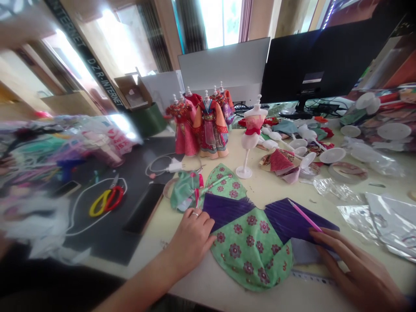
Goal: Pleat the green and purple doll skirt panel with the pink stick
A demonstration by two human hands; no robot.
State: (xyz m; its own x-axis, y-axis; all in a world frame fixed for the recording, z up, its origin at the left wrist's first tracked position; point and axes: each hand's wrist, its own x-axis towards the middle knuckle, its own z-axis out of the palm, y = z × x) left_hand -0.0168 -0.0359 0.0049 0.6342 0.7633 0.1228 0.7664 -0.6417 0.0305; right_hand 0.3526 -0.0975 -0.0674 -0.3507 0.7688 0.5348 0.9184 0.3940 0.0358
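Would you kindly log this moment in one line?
left hand: at purple fabric; right hand: holding pink pen; between: green floral fabric; behind: white mannequin, upright

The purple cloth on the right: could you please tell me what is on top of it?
The pink pen and fingers of the right hand overlap the purple cloth. Whatever lies directly beneath those fingers is covered and cannot be seen.

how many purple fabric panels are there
2: left purple panel by the left hand, right purple panel beneath the pink tool in the right hand. Others may be hidden.
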